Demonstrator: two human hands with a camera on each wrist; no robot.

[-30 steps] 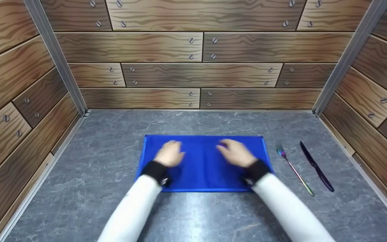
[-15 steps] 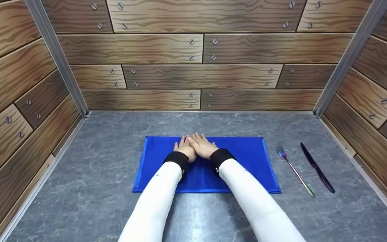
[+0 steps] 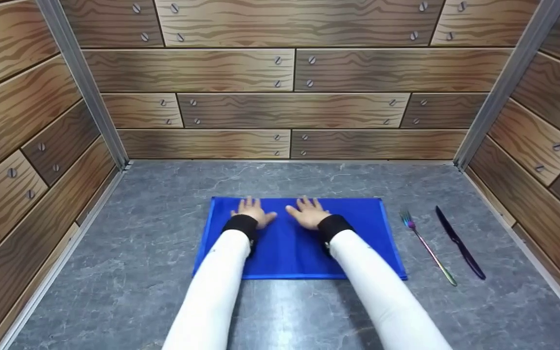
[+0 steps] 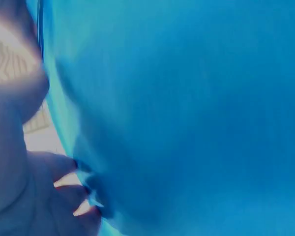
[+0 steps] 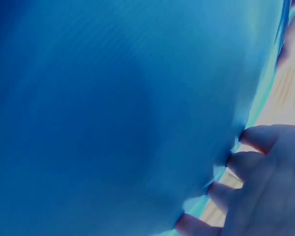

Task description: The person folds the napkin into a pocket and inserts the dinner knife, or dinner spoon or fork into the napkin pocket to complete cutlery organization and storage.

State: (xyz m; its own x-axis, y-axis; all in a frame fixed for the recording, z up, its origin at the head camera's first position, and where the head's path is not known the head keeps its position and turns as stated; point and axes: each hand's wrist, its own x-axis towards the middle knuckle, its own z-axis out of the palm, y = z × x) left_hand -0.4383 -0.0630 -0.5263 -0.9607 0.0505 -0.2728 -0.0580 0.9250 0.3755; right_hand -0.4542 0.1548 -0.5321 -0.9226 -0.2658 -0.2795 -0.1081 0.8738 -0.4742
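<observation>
A folded blue cloth (image 3: 285, 253) with lighter blue edging lies flat on the grey table. My left hand (image 3: 253, 213) rests on its left half, fingers spread and pointing away from me. On the right half, my right hand (image 3: 309, 214) lies with spread fingers too, its thumb toward the middle. A strip of bare cloth separates the two thumbs. In the left wrist view, fingertips (image 4: 91, 216) touch the blue fabric; the right wrist view shows fingertips (image 5: 189, 223) meeting the cloth. Neither hand grips anything.
To the right of the cloth lie a rainbow-coloured fork (image 3: 428, 248) and a dark purple knife (image 3: 460, 243), side by side and slanted. Wood-patterned walls (image 3: 285, 112) with metal corner posts (image 3: 78, 73) enclose the table's back and sides.
The hands first came together at the cloth's middle, the right overlapping the left, and have since slid apart sideways. Fingers that looked curled a second ago are now spread. Fork and knife stay put.
</observation>
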